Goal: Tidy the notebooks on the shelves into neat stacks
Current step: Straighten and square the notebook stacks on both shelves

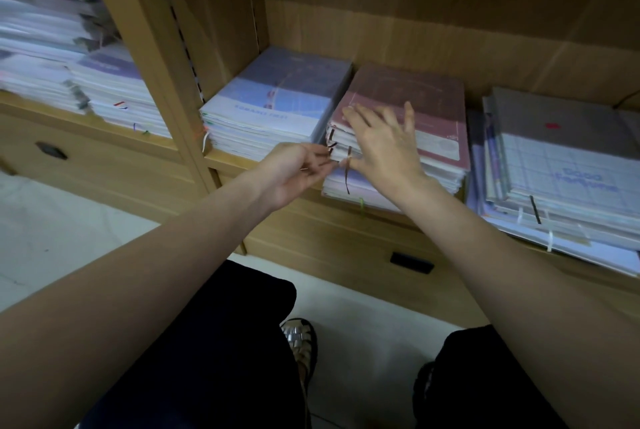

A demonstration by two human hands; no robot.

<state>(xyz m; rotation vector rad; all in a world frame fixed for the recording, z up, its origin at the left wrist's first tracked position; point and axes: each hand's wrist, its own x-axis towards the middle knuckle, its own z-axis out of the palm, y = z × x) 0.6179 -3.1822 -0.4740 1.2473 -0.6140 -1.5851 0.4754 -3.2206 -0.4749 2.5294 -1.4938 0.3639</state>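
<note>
Three stacks of notebooks lie on the wooden shelf (242, 160). A blue-covered stack (277, 103) is on the left, a maroon-covered stack (436, 106) sits in the middle, and a grey and grid-patterned stack (561, 165) is on the right, fanned out unevenly. My right hand (384, 141) rests flat, fingers spread, on the front left corner of the maroon stack. My left hand (298, 169) pinches a brown ribbon bookmark (331, 146) at that stack's front edge. Another brown ribbon (347, 172) hangs down beside it.
More stacks of notebooks (69, 75) fill the shelf bay to the left, beyond an upright divider (166, 75). Drawers with dark handles (411, 261) run below the shelf. My legs and a sandal (301, 345) stand on the pale floor.
</note>
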